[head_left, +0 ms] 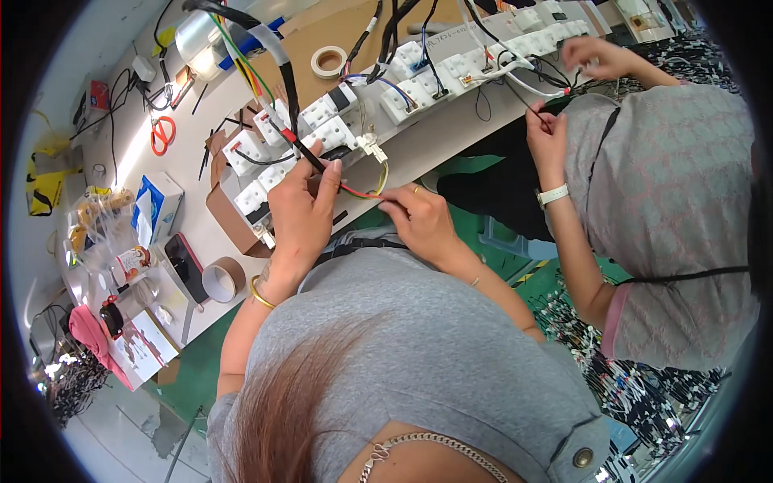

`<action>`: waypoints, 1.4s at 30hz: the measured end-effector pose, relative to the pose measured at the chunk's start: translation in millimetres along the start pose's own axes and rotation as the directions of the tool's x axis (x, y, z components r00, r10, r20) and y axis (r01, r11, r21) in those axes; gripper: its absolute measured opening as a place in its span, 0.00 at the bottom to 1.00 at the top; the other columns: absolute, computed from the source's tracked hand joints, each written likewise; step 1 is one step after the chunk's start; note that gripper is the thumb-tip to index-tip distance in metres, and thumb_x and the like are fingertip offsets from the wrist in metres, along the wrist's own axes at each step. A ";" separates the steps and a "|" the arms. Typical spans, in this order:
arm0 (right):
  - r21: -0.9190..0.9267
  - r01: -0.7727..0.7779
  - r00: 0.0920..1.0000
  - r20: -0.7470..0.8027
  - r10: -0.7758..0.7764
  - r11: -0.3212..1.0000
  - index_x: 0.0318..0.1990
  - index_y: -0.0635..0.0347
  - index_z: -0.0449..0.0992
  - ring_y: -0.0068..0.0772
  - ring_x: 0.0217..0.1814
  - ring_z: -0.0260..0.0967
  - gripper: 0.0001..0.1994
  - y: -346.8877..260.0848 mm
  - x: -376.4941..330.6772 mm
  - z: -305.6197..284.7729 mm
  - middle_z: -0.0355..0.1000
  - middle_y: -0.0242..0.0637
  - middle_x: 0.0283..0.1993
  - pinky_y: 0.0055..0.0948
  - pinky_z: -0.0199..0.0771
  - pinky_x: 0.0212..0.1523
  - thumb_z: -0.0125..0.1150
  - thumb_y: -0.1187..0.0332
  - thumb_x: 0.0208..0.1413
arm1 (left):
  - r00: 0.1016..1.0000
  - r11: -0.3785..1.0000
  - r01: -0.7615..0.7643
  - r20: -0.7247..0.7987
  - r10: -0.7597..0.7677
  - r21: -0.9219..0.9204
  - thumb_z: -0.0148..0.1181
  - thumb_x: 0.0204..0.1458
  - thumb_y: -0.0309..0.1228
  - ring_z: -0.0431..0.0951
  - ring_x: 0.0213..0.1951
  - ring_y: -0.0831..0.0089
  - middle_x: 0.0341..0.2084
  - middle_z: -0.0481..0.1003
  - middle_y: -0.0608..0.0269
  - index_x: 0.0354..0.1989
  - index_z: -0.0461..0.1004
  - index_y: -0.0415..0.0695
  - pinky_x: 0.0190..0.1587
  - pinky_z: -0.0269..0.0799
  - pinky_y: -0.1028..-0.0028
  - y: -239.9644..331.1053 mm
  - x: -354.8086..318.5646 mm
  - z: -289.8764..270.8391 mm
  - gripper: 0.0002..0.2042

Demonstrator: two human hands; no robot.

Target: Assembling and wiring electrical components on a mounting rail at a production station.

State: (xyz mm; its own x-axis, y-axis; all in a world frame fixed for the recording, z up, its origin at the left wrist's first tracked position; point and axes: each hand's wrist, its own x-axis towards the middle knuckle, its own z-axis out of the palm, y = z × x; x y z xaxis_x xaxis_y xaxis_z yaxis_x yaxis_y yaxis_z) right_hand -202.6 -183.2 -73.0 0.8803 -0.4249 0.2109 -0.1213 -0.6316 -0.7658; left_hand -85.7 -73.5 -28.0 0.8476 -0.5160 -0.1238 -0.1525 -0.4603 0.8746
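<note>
My left hand (302, 205) is closed round a black-sleeved wire harness (291, 92) that comes down from the upper left. Red and yellow-green wires (354, 191) run out of the sleeve beside my left thumb. They reach my right hand (423, 221), whose thumb and index finger pinch them. A white plug connector (370, 146) hangs on the yellowish wires, just above and between my hands. Right behind my left hand stand white socket blocks (326, 133) in a row, partly hidden by my fingers.
A co-worker's hands (547, 137) handle a thin dark wire at the right. Along the bench lie a tape roll (328, 62), red scissors (163, 135), a phone (185, 266), a cardboard ring (223, 279) and a tissue pack (157, 208). Bundled wires (636, 410) cover the floor area lower right.
</note>
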 end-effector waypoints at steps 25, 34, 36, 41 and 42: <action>0.205 -0.059 0.998 0.031 0.054 0.977 0.22 0.63 0.73 0.16 0.18 0.64 0.04 -20.7 123.5 32.7 0.69 0.34 0.17 0.16 0.62 0.19 0.60 0.74 0.34 | 0.919 0.828 0.298 0.378 -0.114 -0.475 0.46 0.47 0.24 0.71 0.32 0.77 0.34 0.68 0.61 0.39 0.62 0.36 0.35 0.66 0.82 -21.7 -26.4 -2.6 0.11; 0.023 -0.070 0.993 -0.094 0.072 0.997 0.18 0.64 0.71 0.20 0.16 0.64 0.06 -21.5 128.6 33.1 0.69 0.35 0.15 0.18 0.63 0.19 0.62 0.71 0.34 | 0.752 0.831 0.008 0.551 0.361 -0.556 0.46 0.46 0.25 0.72 0.29 0.76 0.26 0.72 0.61 0.31 0.67 0.36 0.32 0.67 0.78 23.8 -25.0 -61.7 0.07; -0.007 -0.051 0.993 -0.106 0.050 0.999 0.17 0.64 0.70 0.24 0.16 0.64 0.07 -29.8 127.7 34.4 0.68 0.37 0.15 0.21 0.62 0.19 0.61 0.72 0.34 | 0.516 0.645 -0.172 0.489 0.703 -0.745 0.46 0.46 0.27 0.72 0.27 0.72 0.23 0.71 0.60 0.29 0.68 0.37 0.30 0.66 0.77 48.4 -26.7 -71.0 0.07; -0.365 0.337 0.914 -0.096 -0.395 0.868 0.16 0.65 0.68 0.28 0.15 0.63 0.07 -21.8 126.1 42.5 0.67 0.38 0.14 0.24 0.62 0.20 0.61 0.73 0.32 | 0.033 0.277 -0.184 0.275 0.961 -0.943 0.44 0.46 0.28 0.69 0.27 0.66 0.25 0.68 0.60 0.32 0.65 0.39 0.30 0.65 0.71 129.6 -46.9 -38.1 0.07; -0.299 0.230 0.968 -0.030 -0.250 0.926 0.16 0.65 0.68 0.28 0.15 0.63 0.08 -25.4 127.5 40.9 0.67 0.39 0.15 0.23 0.62 0.20 0.61 0.73 0.32 | 0.056 0.264 -0.184 0.258 0.965 -0.947 0.44 0.46 0.28 0.69 0.27 0.66 0.26 0.69 0.60 0.32 0.65 0.39 0.30 0.65 0.72 133.6 -52.8 -31.2 0.07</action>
State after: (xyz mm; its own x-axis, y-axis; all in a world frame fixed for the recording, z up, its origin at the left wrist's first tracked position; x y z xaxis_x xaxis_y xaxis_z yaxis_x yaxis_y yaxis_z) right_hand -68.5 -194.8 -51.5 0.8686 -0.2723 0.4140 -0.0467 -0.8768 -0.4786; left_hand -134.9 -85.2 110.0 -0.2303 -0.6593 0.7157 0.2855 0.6574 0.6974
